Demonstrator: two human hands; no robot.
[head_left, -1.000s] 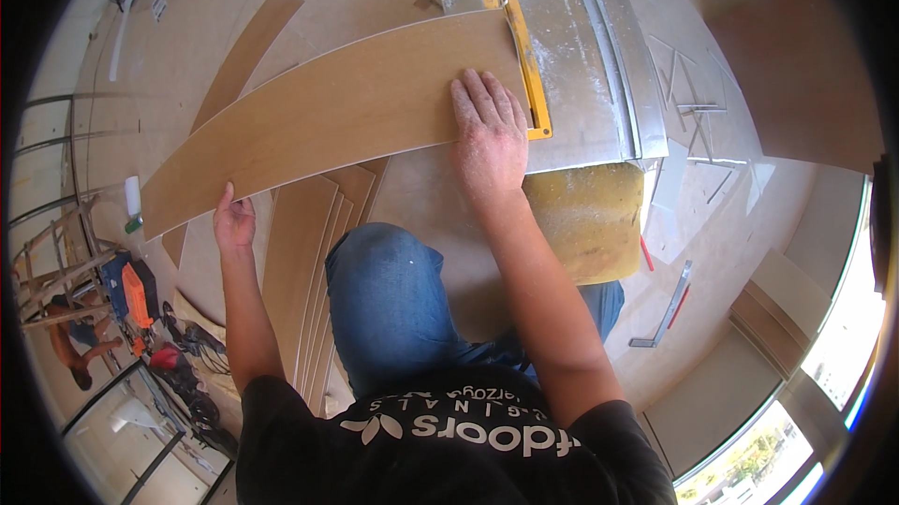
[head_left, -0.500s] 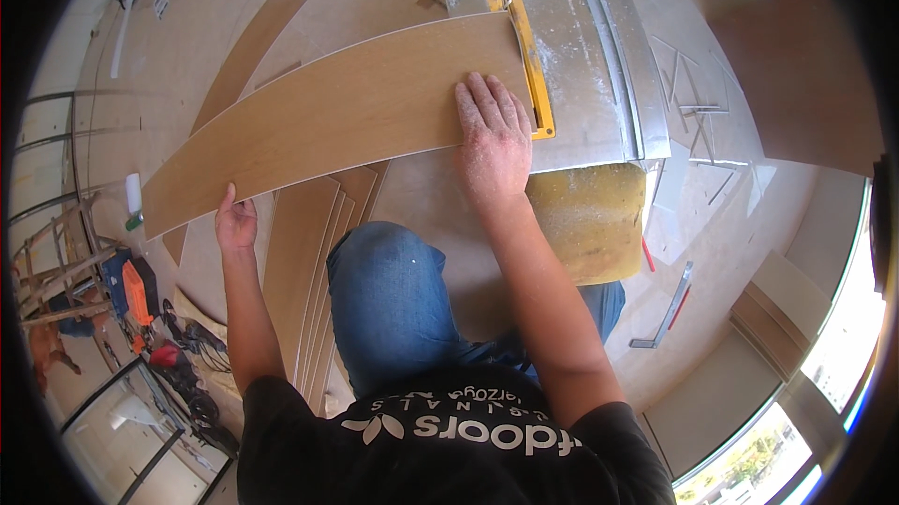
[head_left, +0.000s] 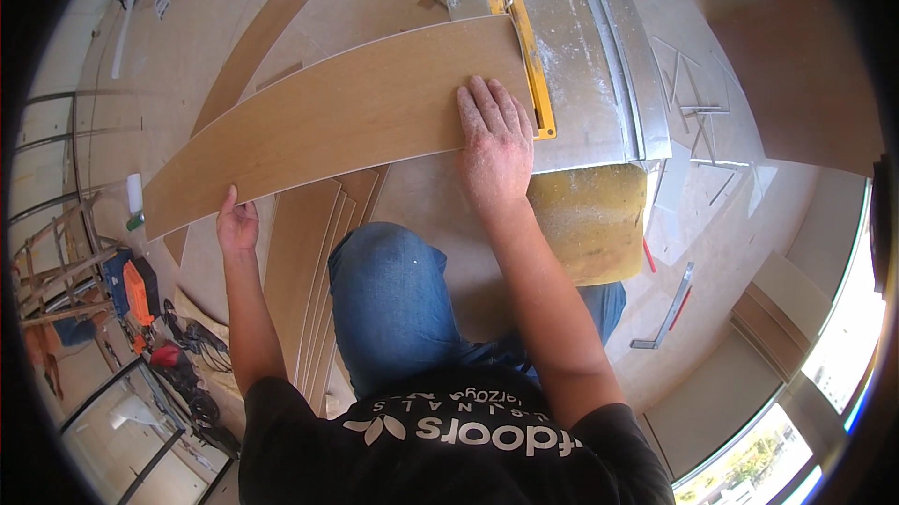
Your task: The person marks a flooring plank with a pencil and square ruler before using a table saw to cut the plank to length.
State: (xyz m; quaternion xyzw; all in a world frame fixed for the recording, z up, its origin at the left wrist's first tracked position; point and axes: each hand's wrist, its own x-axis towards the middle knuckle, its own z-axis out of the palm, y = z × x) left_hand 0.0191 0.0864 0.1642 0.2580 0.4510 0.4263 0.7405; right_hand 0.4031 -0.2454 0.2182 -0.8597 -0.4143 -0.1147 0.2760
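Observation:
A long tan wood-look plank [head_left: 328, 121] lies across a dusty silver table saw [head_left: 581, 46], its right end against the yellow blade guard [head_left: 524, 56]. My right hand [head_left: 494, 140] presses flat on the plank's right end, fingers spread, just left of the guard. My left hand [head_left: 238, 224] grips the plank's near edge toward its left end, thumb on top. My knee in blue jeans [head_left: 393, 290] sits below the plank.
Several more planks [head_left: 309, 271] are stacked on the floor by my left knee. One plank [head_left: 248, 46] lies farther away. Orange tools and cables [head_left: 140, 294] lie at the left. A square ruler [head_left: 670, 308] rests on the floor at right, near windows.
The plank has slid slightly toward the saw blade guard, with my right hand moving along on it. My left hand keeps its grip on the near edge.

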